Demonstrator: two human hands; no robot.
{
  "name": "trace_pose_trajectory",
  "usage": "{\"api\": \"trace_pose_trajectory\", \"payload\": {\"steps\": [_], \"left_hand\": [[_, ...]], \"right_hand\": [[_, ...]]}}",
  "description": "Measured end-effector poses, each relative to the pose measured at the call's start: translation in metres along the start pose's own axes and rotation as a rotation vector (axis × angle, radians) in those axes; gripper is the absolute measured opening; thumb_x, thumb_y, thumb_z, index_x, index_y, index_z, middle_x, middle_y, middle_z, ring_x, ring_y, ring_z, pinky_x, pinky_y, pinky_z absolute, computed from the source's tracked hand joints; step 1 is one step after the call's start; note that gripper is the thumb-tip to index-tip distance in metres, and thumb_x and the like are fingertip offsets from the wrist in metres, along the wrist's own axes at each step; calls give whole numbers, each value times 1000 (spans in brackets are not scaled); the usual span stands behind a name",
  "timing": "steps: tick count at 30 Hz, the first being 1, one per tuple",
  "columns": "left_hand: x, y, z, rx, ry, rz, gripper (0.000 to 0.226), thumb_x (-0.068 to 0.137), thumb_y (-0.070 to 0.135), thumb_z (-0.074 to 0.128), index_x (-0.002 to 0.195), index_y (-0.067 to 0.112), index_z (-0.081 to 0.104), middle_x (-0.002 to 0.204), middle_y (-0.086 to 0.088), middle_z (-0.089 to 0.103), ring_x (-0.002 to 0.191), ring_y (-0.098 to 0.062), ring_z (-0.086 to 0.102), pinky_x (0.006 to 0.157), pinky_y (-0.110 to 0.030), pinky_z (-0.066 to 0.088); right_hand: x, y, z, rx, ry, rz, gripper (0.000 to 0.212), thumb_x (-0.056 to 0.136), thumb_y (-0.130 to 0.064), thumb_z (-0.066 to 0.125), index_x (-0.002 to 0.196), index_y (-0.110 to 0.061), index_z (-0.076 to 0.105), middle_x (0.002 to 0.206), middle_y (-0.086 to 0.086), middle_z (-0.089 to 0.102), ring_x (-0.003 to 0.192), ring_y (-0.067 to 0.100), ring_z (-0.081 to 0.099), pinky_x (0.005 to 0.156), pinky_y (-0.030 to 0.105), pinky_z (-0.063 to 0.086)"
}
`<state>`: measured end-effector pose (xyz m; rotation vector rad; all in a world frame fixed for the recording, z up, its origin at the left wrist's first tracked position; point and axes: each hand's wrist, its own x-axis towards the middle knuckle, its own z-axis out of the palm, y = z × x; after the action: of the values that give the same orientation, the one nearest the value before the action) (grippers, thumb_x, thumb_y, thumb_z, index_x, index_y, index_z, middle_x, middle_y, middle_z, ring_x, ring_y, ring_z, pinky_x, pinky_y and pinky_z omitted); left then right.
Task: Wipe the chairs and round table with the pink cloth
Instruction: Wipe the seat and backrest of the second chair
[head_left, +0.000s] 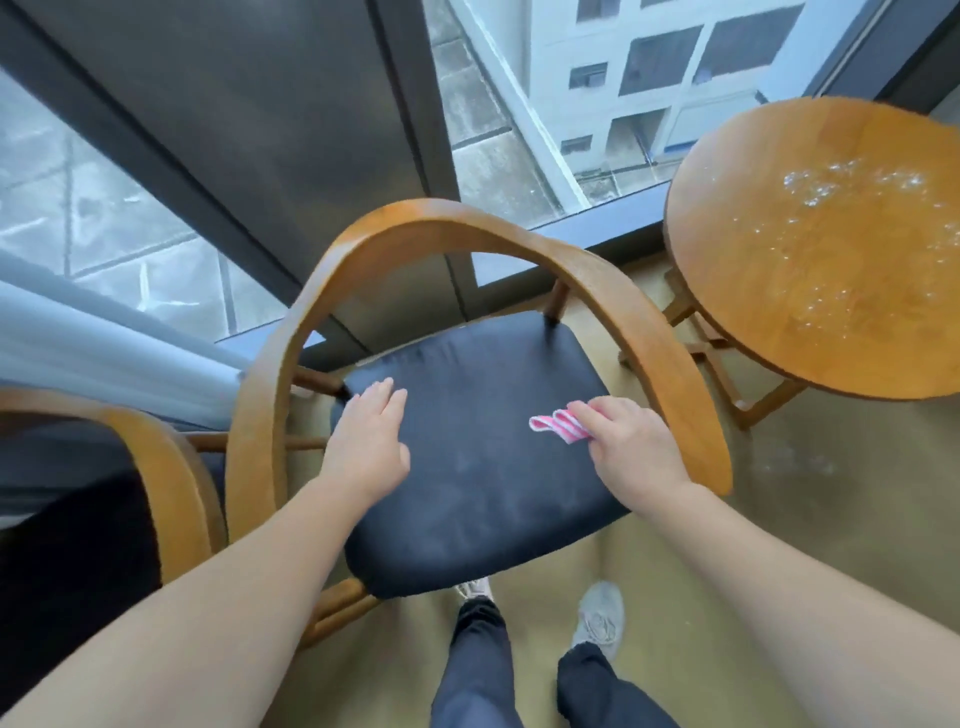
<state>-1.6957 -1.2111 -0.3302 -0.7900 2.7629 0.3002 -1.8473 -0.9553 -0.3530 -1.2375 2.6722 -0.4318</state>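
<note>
A wooden chair (457, 228) with a curved back rail and a black padded seat (483, 467) stands right in front of me. My right hand (631, 449) grips a folded pink-and-white striped cloth (556, 425) over the seat's right side. My left hand (366, 441) lies flat with straight fingers over the seat's left side. The round wooden table (810, 249) stands at the right, its top dotted with water drops. A second chair (171, 478) of the same kind shows at the left edge.
Floor-to-ceiling windows with dark frames (260, 156) run close behind the chair. A pale curtain (104, 343) hangs at the left. My legs and shoes (597, 618) stand on the tan floor just before the seat.
</note>
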Motion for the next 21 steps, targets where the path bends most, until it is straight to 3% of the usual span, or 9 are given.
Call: {"api": "trace_pose_trajectory", "payload": {"steps": [3,6,11,14,15,17,19,21], "left_hand": [[-16,-34,5,-36,-9,-112,63,89,17,51,148,17,28,157,-1,21,142,-22,20,116,-35,19],[-13,-68,8,-46,16,-186,63,83,18,52,143,20,35,151,0,33,134,-22,33,112,-38,31],[16,-123,15,-4,91,-239,63,89,18,47,148,13,25,158,-4,17,144,-21,15,119,-34,10],[40,-157,26,24,126,-238,68,92,27,44,150,9,14,159,-7,8,146,-21,5,118,-32,3],[46,-166,30,22,128,-241,69,93,31,43,151,10,11,160,-7,6,146,-21,3,117,-32,2],[55,-181,37,17,131,-232,70,94,37,40,151,12,8,160,-5,3,147,-20,1,117,-32,2],[60,-191,45,-15,166,-213,72,93,38,41,152,13,8,160,-3,3,147,-18,1,118,-31,1],[62,-195,52,-50,197,-197,72,91,36,42,152,14,10,160,-1,4,147,-16,1,119,-30,1]], "right_hand": [[12,-17,2,-33,-4,-39,34,79,-10,77,112,-12,68,103,7,70,88,27,67,72,36,55],[28,-38,8,10,4,60,29,83,-13,73,112,-15,67,111,9,63,92,25,61,75,34,56],[68,-67,45,113,-96,185,32,96,-25,57,128,-24,56,112,-3,60,88,14,58,71,21,47],[98,-85,67,215,-55,213,12,97,-22,56,108,-23,59,90,-5,61,75,12,57,60,20,38],[108,-93,73,258,-49,235,4,97,-22,56,99,-24,59,83,-7,61,72,12,58,57,21,39],[135,-106,87,337,-31,261,8,97,-22,56,89,-25,58,76,-8,60,70,13,59,57,25,46],[169,-119,100,395,32,250,9,97,-22,56,90,-22,61,83,-6,60,73,12,58,64,29,51],[208,-136,113,437,156,246,11,95,-19,56,84,-16,58,96,-1,54,73,12,51,70,28,45]]}}
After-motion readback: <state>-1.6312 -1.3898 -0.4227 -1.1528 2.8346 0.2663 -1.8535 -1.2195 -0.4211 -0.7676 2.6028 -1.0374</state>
